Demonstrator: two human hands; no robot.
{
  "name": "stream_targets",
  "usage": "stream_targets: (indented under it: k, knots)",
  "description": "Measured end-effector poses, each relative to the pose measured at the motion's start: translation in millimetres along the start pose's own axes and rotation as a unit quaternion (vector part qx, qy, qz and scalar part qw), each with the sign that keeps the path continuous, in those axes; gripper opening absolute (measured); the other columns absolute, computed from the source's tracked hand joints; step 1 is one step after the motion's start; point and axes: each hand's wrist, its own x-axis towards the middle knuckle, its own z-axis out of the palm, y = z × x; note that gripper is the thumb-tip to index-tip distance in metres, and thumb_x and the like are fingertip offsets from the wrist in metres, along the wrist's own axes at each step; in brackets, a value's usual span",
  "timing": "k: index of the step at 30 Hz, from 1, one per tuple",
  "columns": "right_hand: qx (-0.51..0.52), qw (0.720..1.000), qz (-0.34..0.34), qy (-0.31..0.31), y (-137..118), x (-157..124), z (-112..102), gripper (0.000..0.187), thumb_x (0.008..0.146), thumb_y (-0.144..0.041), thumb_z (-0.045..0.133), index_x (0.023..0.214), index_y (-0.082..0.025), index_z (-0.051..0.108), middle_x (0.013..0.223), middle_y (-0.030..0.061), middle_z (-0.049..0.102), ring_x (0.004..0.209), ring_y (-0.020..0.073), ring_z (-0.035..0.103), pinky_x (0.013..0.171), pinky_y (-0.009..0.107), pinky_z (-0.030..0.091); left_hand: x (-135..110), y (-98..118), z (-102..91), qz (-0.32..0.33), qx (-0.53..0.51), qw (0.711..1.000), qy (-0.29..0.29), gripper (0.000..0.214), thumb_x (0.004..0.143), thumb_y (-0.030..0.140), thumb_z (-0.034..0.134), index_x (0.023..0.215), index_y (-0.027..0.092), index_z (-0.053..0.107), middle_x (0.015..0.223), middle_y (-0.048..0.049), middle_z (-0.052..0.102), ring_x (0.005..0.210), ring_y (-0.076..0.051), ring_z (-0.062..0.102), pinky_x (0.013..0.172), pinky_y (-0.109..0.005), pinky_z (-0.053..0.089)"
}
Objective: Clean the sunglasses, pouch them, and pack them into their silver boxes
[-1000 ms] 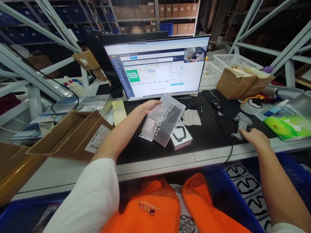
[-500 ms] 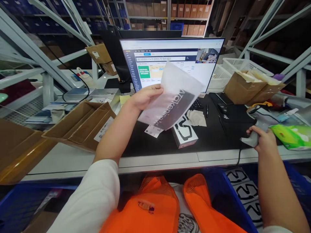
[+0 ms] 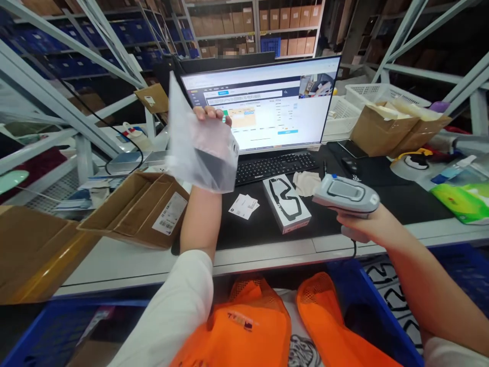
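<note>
My left hand (image 3: 212,116) is raised in front of the monitor, its fingers closed on a translucent plastic bag (image 3: 202,153) with a dark item showing through. The bag hides most of that hand. In my right hand (image 3: 367,224) is a grey barcode scanner (image 3: 346,194), held above the desk's front edge with its nose pointing left. Between the hands, a white box (image 3: 286,203) with a black outline print lies on the black desk mat. Small white cards (image 3: 243,206) lie left of it, and a crumpled beige cloth or paper (image 3: 306,183) is behind it.
A monitor (image 3: 267,117) and black keyboard (image 3: 275,167) stand at the back. Opened cardboard boxes (image 3: 133,206) occupy the left. On the right are a mouse (image 3: 349,165), a green tissue pack (image 3: 460,201) and brown cartons (image 3: 382,130). Blue crates (image 3: 376,316) sit below the desk edge.
My left hand has moved left and turned the bag over. My right hand has lifted the scanner and brought it left, toward the white box. The view has shifted slightly.
</note>
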Motion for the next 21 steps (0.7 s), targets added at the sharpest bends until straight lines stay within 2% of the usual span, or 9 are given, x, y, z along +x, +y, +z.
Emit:
stream_targets:
  k: [2,4,10,15,17,21]
  knots:
    - [-0.064,0.997,-0.051,-0.008,-8,3,15,0.044,0.077,-0.034,0.079,0.119,-0.022,0.075,0.114,0.0058,0.076,0.106,0.0294,0.072,0.089,0.038,0.062,-6,-12,-1.8,-0.017,-0.023,1.000,-0.004,0.038,0.099,0.017,0.011,0.071,0.023,0.037,0.076,0.0000,0.052,0.083,-0.013,0.057,0.092,-0.035,0.050]
    - [-0.118,0.990,-0.081,-0.007,-12,8,25,0.038,0.080,-0.033,0.074,0.116,-0.020,0.077,0.118,0.0060,0.076,0.114,0.0310,0.070,0.096,0.038,0.059,-14,-24,-4.7,-0.035,-0.028,0.999,-0.003,0.034,0.099,0.019,0.017,0.070,0.023,0.036,0.076,-0.0004,0.054,0.089,-0.013,0.057,0.097,-0.034,0.049]
    - [-0.158,0.984,-0.086,0.003,-10,13,27,0.033,0.081,-0.031,0.070,0.111,-0.021,0.078,0.116,0.0058,0.076,0.111,0.0308,0.072,0.090,0.035,0.061,-32,-44,-10.4,-0.052,-0.048,0.997,-0.012,0.022,0.092,0.020,0.035,0.070,0.024,0.037,0.078,0.0004,0.056,0.099,-0.011,0.057,0.105,-0.031,0.045]
    - [-0.146,0.985,-0.084,0.026,-5,9,15,0.039,0.078,-0.039,0.072,0.114,-0.023,0.077,0.116,0.0068,0.076,0.109,0.0318,0.072,0.092,0.039,0.062,-30,-52,-21.7,-0.047,-0.020,0.999,-0.006,0.018,0.084,0.029,0.050,0.072,0.024,0.038,0.080,-0.0021,0.058,0.113,-0.014,0.056,0.105,-0.031,0.043]
    - [-0.161,0.984,-0.053,0.057,2,8,5,0.043,0.076,-0.045,0.073,0.114,-0.024,0.077,0.115,0.0073,0.076,0.105,0.0331,0.073,0.093,0.043,0.061,-27,-56,-28.1,-0.049,0.029,0.998,0.001,0.023,0.085,0.038,0.051,0.072,0.025,0.037,0.080,-0.0034,0.059,0.120,-0.016,0.053,0.104,-0.032,0.043]
    - [-0.189,0.970,0.079,0.134,23,8,-25,0.043,0.072,-0.051,0.073,0.104,-0.024,0.078,0.086,0.0086,0.076,0.069,0.0319,0.072,0.070,0.047,0.062,-23,-56,-35.3,-0.068,0.091,0.993,0.016,0.029,0.091,0.046,0.041,0.072,0.025,0.036,0.084,-0.0038,0.060,0.124,-0.016,0.051,0.105,-0.033,0.042]
